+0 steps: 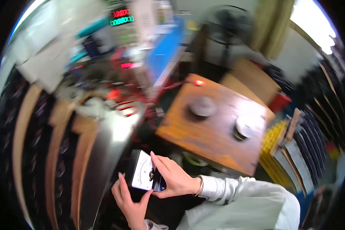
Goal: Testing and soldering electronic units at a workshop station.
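An analog panel meter [142, 173] with a white dial face and a black housing is held in front of me, tilted. My right hand [174, 177] grips its right side, thumb and fingers closed around the dark lower part. Just below the meter, my left hand [129, 205] has its fingers spread. Its thumb tip reaches the meter's lower edge, and its index finger points up beside the left side. Whether the left fingers touch the housing I cannot tell.
A metal-topped bench [120, 124] lies left, with rows of dark parts between wooden strips [57, 153]. An orange-brown wooden table [218, 122] bears two round metal pieces and a red light. Lit digital displays [122, 17], a fan [228, 25] and a cardboard box [253, 80] stand farther off.
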Available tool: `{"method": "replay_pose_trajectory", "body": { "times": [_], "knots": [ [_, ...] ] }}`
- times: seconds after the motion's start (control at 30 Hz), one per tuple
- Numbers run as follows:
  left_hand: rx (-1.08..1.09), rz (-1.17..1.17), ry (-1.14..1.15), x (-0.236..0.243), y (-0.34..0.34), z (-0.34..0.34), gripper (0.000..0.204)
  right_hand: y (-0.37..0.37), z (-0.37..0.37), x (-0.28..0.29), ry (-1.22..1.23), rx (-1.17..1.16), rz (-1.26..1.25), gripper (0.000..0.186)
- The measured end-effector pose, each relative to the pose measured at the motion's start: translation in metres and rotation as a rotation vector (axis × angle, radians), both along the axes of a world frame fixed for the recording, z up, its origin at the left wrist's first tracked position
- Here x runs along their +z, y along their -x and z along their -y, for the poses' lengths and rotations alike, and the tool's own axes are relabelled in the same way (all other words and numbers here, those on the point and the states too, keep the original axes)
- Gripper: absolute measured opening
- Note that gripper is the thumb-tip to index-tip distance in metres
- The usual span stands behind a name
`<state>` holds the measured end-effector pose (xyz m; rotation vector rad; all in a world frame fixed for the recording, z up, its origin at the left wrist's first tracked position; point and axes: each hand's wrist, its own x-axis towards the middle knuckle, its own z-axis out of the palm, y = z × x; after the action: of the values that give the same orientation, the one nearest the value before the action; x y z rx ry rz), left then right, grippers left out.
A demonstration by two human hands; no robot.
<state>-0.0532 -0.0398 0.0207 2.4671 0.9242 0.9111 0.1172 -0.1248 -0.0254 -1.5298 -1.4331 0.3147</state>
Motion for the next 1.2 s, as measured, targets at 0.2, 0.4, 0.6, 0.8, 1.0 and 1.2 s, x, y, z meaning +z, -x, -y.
{"method": "replay_pose_trajectory", "body": {
  "times": [0.2, 0.4, 0.6, 0.8, 1.0, 1.2],
  "knots": [
    [-0.227, 0.078, 0.273, -0.038, -0.035, 0.02, 0.02, -0.124, 0.129, -0.031, 0.284, -0.976, 0.351, 0.112],
    [-0.379, 0.054, 0.062, -0.023, -0.053, 0.019, 0.007, -0.194, 0.189, -0.053, 0.443, -1.419, 0.266, 0.111],
    [-0.473, -0.112, 0.212, -0.032, -0.054, 0.03, 0.012, -0.194, 0.181, -0.056, 0.467, -1.498, 0.282, 0.112],
    [-0.459, -0.186, 0.219, -0.038, -0.053, 0.039, 0.016, -0.194, 0.171, -0.056, 0.478, -1.544, 0.301, 0.116],
    [-0.452, -0.188, 0.224, -0.039, -0.054, 0.039, 0.018, -0.193, 0.17, -0.053, 0.518, -1.549, 0.269, 0.117],
    [-0.441, -0.214, 0.244, -0.04, -0.052, 0.041, 0.018, -0.194, 0.171, -0.06, 0.502, -1.551, 0.336, 0.117]
  ]
}}
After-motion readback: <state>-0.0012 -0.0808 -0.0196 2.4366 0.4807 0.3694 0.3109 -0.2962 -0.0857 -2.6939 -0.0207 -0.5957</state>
